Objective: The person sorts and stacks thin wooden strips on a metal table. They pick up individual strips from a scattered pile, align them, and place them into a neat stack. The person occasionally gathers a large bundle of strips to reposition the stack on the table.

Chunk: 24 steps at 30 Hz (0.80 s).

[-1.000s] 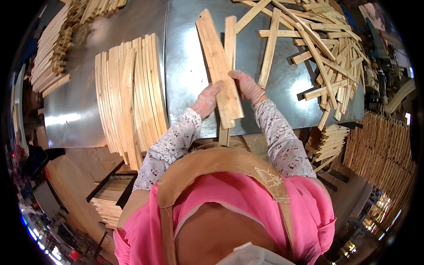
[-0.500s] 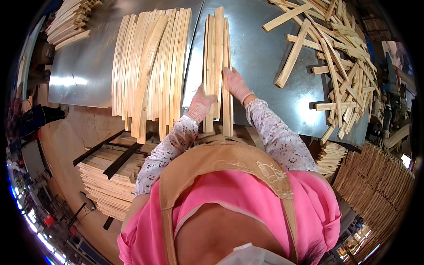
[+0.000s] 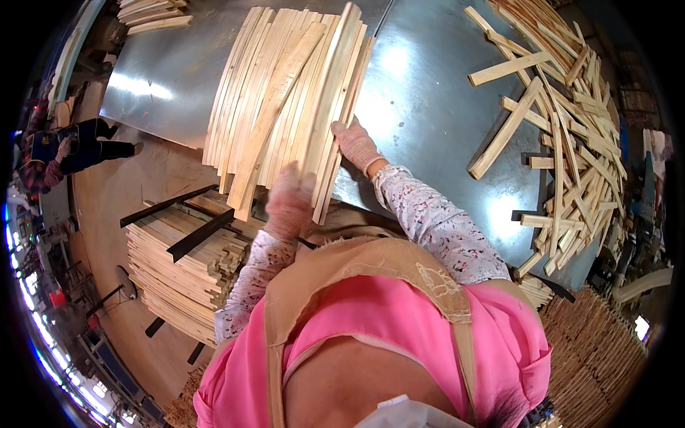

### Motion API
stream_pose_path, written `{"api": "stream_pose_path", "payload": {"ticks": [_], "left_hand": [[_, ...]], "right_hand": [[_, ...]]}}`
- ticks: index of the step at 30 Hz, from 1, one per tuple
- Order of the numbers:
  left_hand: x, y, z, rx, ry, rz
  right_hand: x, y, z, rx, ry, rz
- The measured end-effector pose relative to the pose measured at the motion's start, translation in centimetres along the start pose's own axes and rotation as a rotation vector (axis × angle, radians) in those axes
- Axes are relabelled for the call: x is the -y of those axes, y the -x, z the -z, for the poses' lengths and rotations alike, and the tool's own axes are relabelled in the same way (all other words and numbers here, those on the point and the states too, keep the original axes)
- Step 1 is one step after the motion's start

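Pale wooden strips (image 3: pixel 285 93) lie side by side in a flat row on the metal table, with one strip (image 3: pixel 275 118) slanting across their top. At the row's right side, a thicker-looking strip (image 3: pixel 330 89) sits higher than its neighbours. My left hand (image 3: pixel 289 203), in a pinkish knit glove, is smeared by motion at the near ends of the strips; its fingers cannot be made out. In a matching glove, my right hand (image 3: pixel 357 148) closes its fingers on the outermost right strip (image 3: pixel 349 107).
A loose heap of wooden strips (image 3: pixel 571 143) covers the right of the metal table (image 3: pixel 421 107). More strips (image 3: pixel 153 14) lie at the far left. A stack of boards (image 3: pixel 178 264) with dark metal bars (image 3: pixel 203 235) stands below left. Another person (image 3: pixel 71 146) stands at the left.
Both hands have moved left with the several strips they held, which now lie against the row's right side. My left hand has come nearer to me, and the view has shifted.
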<state>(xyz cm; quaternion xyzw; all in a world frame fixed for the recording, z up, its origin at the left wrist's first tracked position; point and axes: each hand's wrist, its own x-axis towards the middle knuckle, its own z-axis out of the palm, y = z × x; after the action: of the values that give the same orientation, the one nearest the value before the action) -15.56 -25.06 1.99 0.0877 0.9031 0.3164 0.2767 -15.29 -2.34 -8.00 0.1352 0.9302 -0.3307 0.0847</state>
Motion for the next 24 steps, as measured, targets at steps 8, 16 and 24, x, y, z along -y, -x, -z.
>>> {"api": "stream_pose_path", "payload": {"ticks": [8,16,24], "left_hand": [[5.5,-7.0,9.4,-0.132,-0.569,-0.135],[-1.6,-4.4,6.6,-0.049,-0.378,0.006],[-0.3,-2.3,5.4,-0.070,-0.539,-0.122]], "right_hand": [[-1.9,2.1,16.6,0.073,-0.566,-0.152],[4.3,-5.2,23.8,0.350,0.448,0.709],[9.0,-6.5,11.5,0.071,0.557,0.810]]}}
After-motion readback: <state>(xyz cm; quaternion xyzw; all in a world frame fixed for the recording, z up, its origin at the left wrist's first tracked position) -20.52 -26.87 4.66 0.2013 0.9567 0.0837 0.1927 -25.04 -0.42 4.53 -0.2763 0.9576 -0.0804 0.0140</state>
